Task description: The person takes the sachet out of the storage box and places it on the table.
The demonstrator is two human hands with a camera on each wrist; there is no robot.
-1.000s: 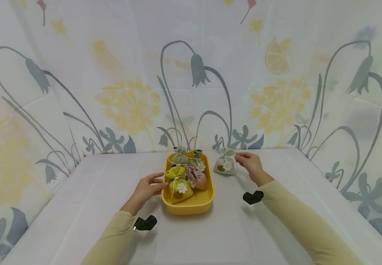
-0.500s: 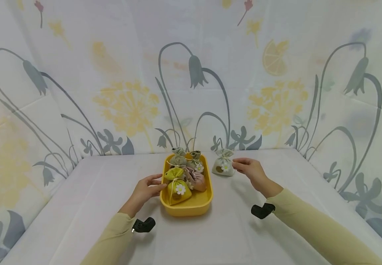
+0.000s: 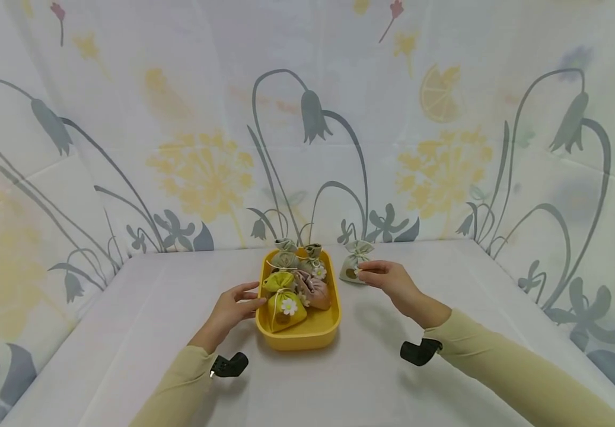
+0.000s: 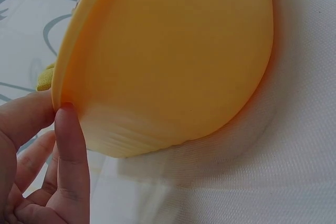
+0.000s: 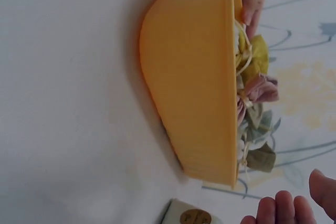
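My left hand (image 3: 230, 309) pinches the left rim of a yellow plastic tub (image 3: 302, 342); in the left wrist view thumb and finger lie on either side of the rim. Inside the tub are a yellow-green pouch (image 3: 283, 319), a pink pouch (image 3: 320, 295) and two grey-green pouches, all tied with cord. A pale green drawstring pouch (image 3: 351, 260) stands on the table right of the tub. My right hand (image 3: 397, 289) is in front of it, partly covering its flower. In the right wrist view the right hand's thumb stands apart from the loosely bent fingers, with nothing between them.
A white cloth covers the table (image 3: 371, 379). Behind it hangs a flower-printed curtain (image 3: 211, 178), close to the back of the tub and the pale pouch. A black wrist camera (image 3: 229, 365) is on the left arm, another (image 3: 419, 352) on the right.
My right hand drew back a little from the pale green pouch's neck, then moved left and lower in front of it. The left hand stays at the tub's rim.
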